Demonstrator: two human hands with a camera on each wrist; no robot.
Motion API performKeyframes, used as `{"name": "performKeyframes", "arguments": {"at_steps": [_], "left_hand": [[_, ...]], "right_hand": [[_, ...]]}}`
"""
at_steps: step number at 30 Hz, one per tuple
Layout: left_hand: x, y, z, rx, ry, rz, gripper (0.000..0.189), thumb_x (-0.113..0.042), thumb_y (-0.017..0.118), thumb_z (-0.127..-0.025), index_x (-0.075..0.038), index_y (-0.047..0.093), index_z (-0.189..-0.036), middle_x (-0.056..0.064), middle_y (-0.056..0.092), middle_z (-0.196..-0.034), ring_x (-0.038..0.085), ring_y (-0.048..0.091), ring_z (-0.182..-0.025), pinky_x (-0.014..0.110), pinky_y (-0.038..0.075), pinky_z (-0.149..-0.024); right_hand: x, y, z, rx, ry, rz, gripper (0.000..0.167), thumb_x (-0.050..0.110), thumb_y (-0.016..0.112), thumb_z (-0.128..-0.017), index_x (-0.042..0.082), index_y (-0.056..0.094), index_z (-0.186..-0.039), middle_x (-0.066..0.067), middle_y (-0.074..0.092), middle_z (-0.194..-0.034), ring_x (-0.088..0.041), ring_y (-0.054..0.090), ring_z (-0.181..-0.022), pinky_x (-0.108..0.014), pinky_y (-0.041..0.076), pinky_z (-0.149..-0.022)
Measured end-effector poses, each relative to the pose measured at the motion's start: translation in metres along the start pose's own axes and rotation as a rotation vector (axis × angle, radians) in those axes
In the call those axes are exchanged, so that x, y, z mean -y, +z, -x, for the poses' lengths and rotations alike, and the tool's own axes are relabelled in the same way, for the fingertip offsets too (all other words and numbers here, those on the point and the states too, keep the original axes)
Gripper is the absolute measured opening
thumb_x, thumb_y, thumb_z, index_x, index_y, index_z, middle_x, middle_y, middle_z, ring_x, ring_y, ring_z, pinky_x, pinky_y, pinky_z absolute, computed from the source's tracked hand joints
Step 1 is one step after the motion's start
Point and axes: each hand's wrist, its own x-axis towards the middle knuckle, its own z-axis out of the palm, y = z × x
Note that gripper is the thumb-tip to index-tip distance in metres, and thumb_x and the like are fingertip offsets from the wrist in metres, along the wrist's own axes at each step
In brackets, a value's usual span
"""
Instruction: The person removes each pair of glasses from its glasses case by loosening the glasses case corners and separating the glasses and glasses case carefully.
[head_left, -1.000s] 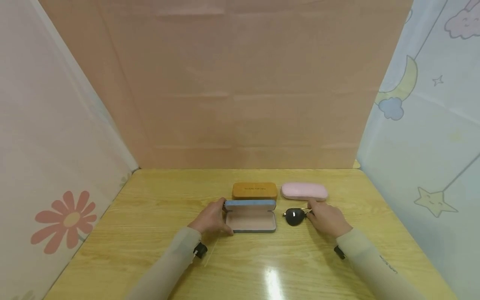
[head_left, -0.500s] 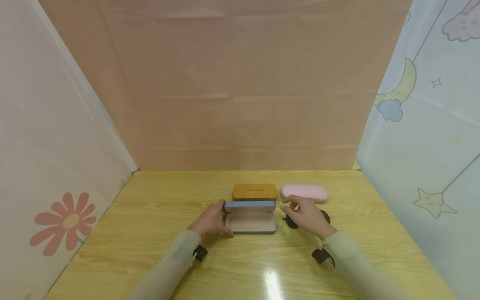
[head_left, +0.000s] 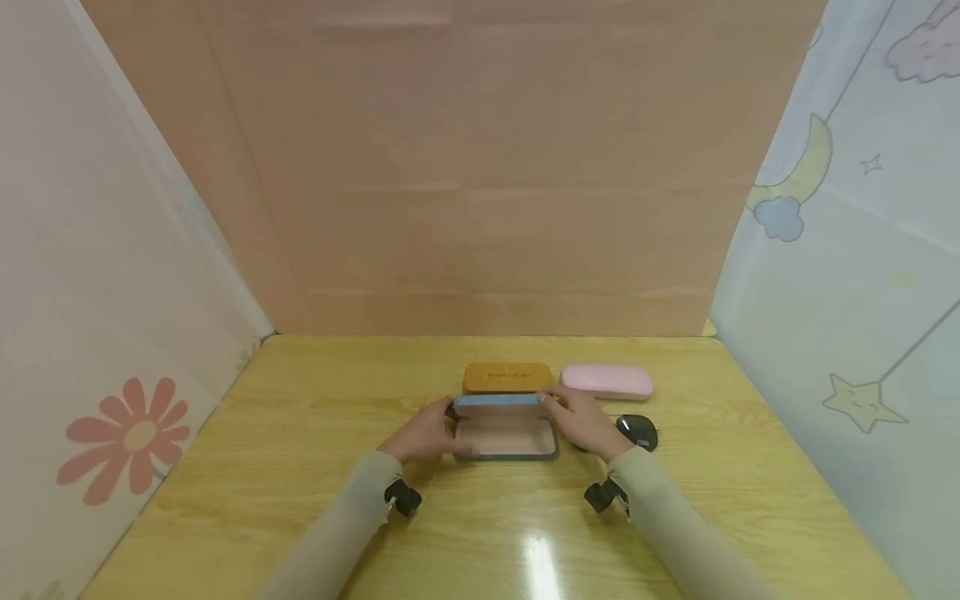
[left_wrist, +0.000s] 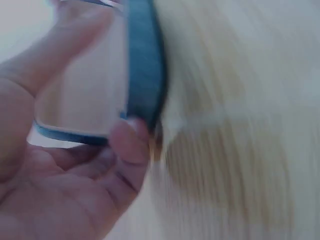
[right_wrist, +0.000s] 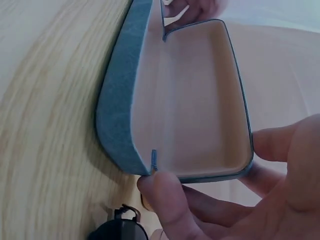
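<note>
An open blue glasses case point(head_left: 507, 457) with a pale pink lining stands in front of me, its lid point(head_left: 491, 401) raised at the back. My left hand point(head_left: 422, 433) grips the left end; in the left wrist view its thumb crosses the opening while the fingers lie along the outside. At the opposite end my right hand point(head_left: 588, 423) holds the case, with thumb and fingers on either side of the corner in the right wrist view. Nothing lies on the visible lining. Dark sunglasses point(head_left: 637, 431) rest on the table right of the case, partly hidden behind my right hand.
Directly behind the blue case sits a closed mustard-yellow glasses case point(head_left: 507, 377). Next to it, on the right, is a closed pink one point(head_left: 606, 381). The wooden table point(head_left: 337, 383) ends at a tan backdrop point(head_left: 465, 208), with printed curtains along both sides.
My right hand has let go of the sunglasses and moved left to take hold of the blue case's right end. The case has shifted slightly right; my left hand has stayed on it.
</note>
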Motion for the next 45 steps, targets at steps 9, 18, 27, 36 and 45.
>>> {"name": "performKeyframes", "arguments": {"at_steps": [9, 18, 27, 36, 45], "left_hand": [[-0.002, -0.006, -0.002, 0.009, -0.092, 0.337, 0.073, -0.059, 0.053, -0.098, 0.006, 0.056, -0.132, 0.019, 0.060, -0.098, 0.022, 0.059, -0.074, 0.037, 0.057, -0.069], [0.000, -0.009, -0.004, 0.089, -0.082, 0.386, 0.073, -0.053, 0.057, -0.098, 0.011, 0.053, -0.133, 0.021, 0.062, -0.110, 0.023, 0.067, -0.084, 0.038, 0.060, -0.075], [-0.001, -0.013, -0.003, 0.111, -0.082, 0.373, 0.070, -0.050, 0.061, -0.097, 0.012, 0.055, -0.129, 0.022, 0.066, -0.111, 0.026, 0.070, -0.088, 0.042, 0.059, -0.077], [-0.002, -0.019, -0.003, 0.145, -0.057, 0.406, 0.061, -0.041, 0.063, -0.099, 0.013, 0.057, -0.127, 0.024, 0.067, -0.110, 0.028, 0.071, -0.090, 0.040, 0.060, -0.078], [-0.003, -0.020, -0.004, 0.161, -0.073, 0.408, 0.056, -0.035, 0.064, -0.099, 0.012, 0.056, -0.128, 0.023, 0.066, -0.115, 0.028, 0.071, -0.092, 0.041, 0.059, -0.081]], "right_hand": [[-0.008, -0.002, 0.000, 0.113, 0.087, -0.265, 0.050, 0.043, 0.054, -0.103, 0.007, 0.059, -0.137, -0.016, 0.066, -0.119, -0.027, 0.061, -0.072, -0.040, 0.055, -0.063], [-0.016, 0.000, 0.005, 0.096, 0.080, -0.313, 0.049, 0.041, 0.056, -0.102, 0.007, 0.061, -0.136, -0.017, 0.066, -0.120, -0.027, 0.061, -0.087, -0.039, 0.055, -0.067], [-0.016, -0.002, 0.005, 0.127, 0.047, -0.304, 0.044, 0.037, 0.057, -0.102, 0.006, 0.064, -0.132, -0.017, 0.067, -0.123, -0.028, 0.063, -0.093, -0.041, 0.057, -0.069], [-0.016, -0.012, 0.002, 0.214, -0.020, -0.311, 0.045, 0.035, 0.057, -0.103, 0.004, 0.062, -0.135, -0.019, 0.064, -0.127, -0.036, 0.065, -0.107, -0.046, 0.058, -0.080], [-0.016, -0.016, 0.002, 0.257, -0.012, -0.334, 0.045, 0.033, 0.059, -0.102, 0.003, 0.062, -0.135, -0.020, 0.062, -0.132, -0.037, 0.063, -0.116, -0.045, 0.057, -0.087]]}}
